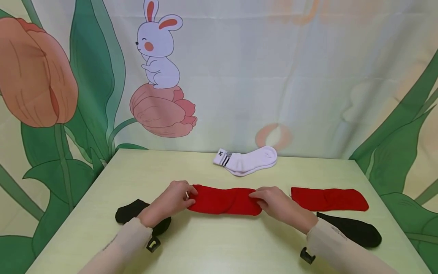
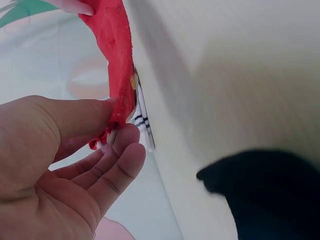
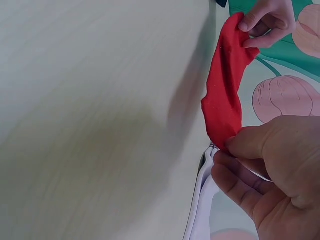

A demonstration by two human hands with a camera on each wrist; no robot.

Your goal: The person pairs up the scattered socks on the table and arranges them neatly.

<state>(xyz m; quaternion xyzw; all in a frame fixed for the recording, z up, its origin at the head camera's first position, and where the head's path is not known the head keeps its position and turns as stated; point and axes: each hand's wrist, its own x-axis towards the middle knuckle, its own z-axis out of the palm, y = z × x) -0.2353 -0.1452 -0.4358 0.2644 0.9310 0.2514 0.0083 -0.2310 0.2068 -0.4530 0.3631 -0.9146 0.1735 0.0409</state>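
A red sock point(image 1: 224, 200) is stretched sideways between both hands, held a little above the table with its shadow below. My left hand point(image 1: 173, 201) pinches its left end between thumb and fingers, and the left wrist view shows the sock's edge point(image 2: 119, 55) in that pinch. At the other end, my right hand point(image 1: 275, 203) pinches the fabric, also seen in the right wrist view along the sock point(image 3: 224, 95). A second red sock point(image 1: 330, 199) lies flat to the right of my right hand. One black sock point(image 1: 131, 211) is partly hidden under my left forearm.
Another black sock point(image 1: 354, 230) lies at the right, partly behind the right sleeve. White socks point(image 1: 253, 161) with black stripes lie at the table's back edge. A printed curtain point(image 1: 239, 76) hangs behind the pale table point(image 1: 219, 251).
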